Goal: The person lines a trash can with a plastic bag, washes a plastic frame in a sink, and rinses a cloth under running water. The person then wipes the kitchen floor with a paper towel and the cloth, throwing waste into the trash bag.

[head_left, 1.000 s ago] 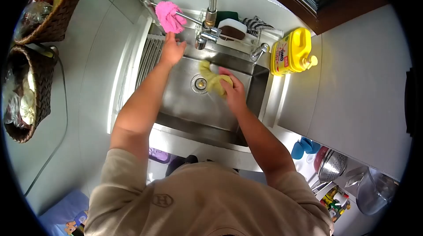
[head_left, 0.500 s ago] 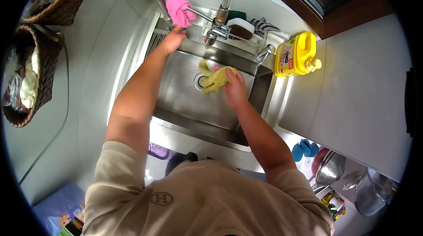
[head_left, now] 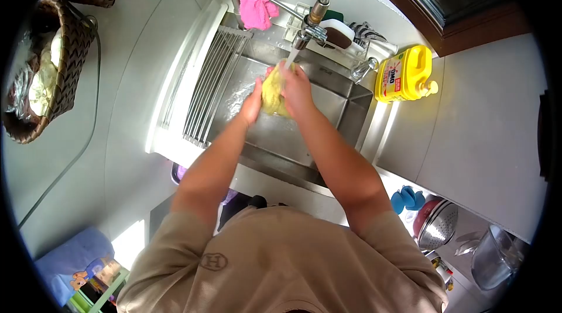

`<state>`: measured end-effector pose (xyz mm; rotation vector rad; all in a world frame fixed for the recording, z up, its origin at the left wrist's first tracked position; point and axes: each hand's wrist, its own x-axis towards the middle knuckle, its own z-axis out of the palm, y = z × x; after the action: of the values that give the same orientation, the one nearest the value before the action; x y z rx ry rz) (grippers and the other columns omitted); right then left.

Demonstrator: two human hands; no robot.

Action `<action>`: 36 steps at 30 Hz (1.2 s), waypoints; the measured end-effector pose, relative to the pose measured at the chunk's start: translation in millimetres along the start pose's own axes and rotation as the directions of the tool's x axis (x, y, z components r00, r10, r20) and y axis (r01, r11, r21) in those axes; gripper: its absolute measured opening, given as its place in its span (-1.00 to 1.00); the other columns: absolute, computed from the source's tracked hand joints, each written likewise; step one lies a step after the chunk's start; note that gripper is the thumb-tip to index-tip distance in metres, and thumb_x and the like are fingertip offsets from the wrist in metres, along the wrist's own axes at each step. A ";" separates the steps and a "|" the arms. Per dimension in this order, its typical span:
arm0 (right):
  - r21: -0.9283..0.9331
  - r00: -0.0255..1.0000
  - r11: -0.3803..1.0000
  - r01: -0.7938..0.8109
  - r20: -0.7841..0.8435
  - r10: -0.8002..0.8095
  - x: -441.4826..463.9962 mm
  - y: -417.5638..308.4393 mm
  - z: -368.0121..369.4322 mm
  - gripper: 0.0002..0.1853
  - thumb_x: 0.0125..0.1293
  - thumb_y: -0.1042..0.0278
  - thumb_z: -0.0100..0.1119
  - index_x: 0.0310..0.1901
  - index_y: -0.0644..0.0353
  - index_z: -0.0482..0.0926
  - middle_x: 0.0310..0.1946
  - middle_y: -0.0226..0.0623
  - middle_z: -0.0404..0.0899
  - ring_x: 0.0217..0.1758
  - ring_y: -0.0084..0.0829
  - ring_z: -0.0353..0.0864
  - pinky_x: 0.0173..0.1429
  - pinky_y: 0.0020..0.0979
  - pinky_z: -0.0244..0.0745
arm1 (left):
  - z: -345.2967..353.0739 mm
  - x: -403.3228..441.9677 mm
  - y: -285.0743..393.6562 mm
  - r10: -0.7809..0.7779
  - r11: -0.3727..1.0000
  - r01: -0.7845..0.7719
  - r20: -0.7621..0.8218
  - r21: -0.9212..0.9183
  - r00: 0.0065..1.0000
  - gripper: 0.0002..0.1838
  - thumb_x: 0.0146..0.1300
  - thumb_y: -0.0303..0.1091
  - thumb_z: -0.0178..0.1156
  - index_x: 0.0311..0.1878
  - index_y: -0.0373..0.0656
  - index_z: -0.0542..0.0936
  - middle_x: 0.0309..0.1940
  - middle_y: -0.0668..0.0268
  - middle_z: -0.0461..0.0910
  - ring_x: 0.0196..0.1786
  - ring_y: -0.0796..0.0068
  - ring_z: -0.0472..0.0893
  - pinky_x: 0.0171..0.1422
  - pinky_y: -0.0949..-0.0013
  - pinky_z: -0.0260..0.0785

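A wet yellow cloth (head_left: 273,95) is bunched between my two hands over the sink (head_left: 293,146). My right hand (head_left: 297,90) grips its right side, fingers curled over the top. From the left, my left hand (head_left: 252,104) closes on the cloth's other edge; part of its fingers is hidden. Water runs from the faucet (head_left: 302,39) onto the cloth and the right fingers, which are slightly blurred.
A roll-up drying rack (head_left: 213,82) covers the sink's left end. A pink cloth (head_left: 257,6) hangs on the bar behind. A yellow detergent jug (head_left: 404,73) stands on the right counter. Woven baskets (head_left: 67,70) hang at the left.
My left hand has come from the back of the sink to the yellow cloth. My right hand has brought the cloth up under the faucet. Water now flows, and the rack lies more in view.
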<state>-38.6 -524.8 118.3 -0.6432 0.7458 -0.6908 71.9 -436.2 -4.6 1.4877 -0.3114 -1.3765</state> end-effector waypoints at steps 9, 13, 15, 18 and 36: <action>0.035 0.987 0.987 0.156 0.020 -0.157 -0.3 -12.4 3.5 -0.78 0.35 0.43 0.03 0.00 0.26 0.42 -0.09 -0.15 0.58 -0.04 -0.26 0.61 0.06 -0.22 0.54 | 24.2 -60.6 27.8 -0.058 0.897 0.116 0.148 -0.427 0.987 -0.23 0.38 0.33 -0.21 0.36 -0.16 0.30 0.26 0.23 0.43 0.27 0.29 0.45 0.35 0.21 0.28; -0.697 0.843 0.483 0.530 0.370 -0.391 -14.6 14.4 -19.5 -0.76 0.35 0.33 0.10 -0.06 0.30 0.50 -0.01 -0.16 0.57 0.00 -0.31 0.59 0.04 -0.29 0.50 | 34.3 -54.1 65.1 0.080 0.754 0.037 0.148 -0.656 0.986 -0.26 0.39 0.33 -0.22 0.27 -0.15 0.38 0.16 0.21 0.50 0.22 0.26 0.49 0.31 0.14 0.34; -0.751 0.704 0.116 0.650 0.537 -0.466 -15.4 35.8 -33.8 -0.71 0.38 0.25 0.10 -0.03 0.31 0.50 0.04 -0.19 0.54 0.08 -0.40 0.54 0.11 -0.40 0.44 | 34.5 -45.1 67.7 0.059 0.773 0.014 0.094 -0.635 0.994 -0.28 0.38 0.34 -0.22 0.18 -0.16 0.43 0.08 0.18 0.54 0.12 0.25 0.55 0.21 0.16 0.41; -0.694 0.889 0.613 0.377 0.085 -0.451 -3.2 56.8 -32.7 -0.64 0.35 0.12 0.14 -0.04 0.28 0.52 0.02 -0.16 0.50 0.07 -0.37 0.47 0.14 -0.38 0.36 | 53.3 -39.3 69.5 -0.001 0.758 -0.110 -0.170 -0.643 0.985 -0.40 0.43 0.21 -0.13 0.10 -0.20 0.46 -0.10 0.19 0.60 -0.05 0.28 0.62 0.08 0.21 0.48; -0.253 0.961 0.952 0.175 -0.166 -0.221 33.9 43.3 -18.3 -0.64 0.38 0.10 0.07 0.02 0.20 0.55 -0.21 -0.20 0.63 -0.16 -0.39 0.58 -0.05 -0.34 0.48 | 52.5 -20.9 57.1 0.142 0.834 -0.060 0.107 -0.549 0.984 -0.32 0.43 0.27 -0.19 0.30 -0.11 0.37 0.15 0.13 0.46 0.15 0.29 0.48 0.26 0.21 0.33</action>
<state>-20.4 -528.9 63.4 -0.8866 0.9606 -0.8658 45.9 -470.8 63.0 0.8873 -0.0697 -1.3443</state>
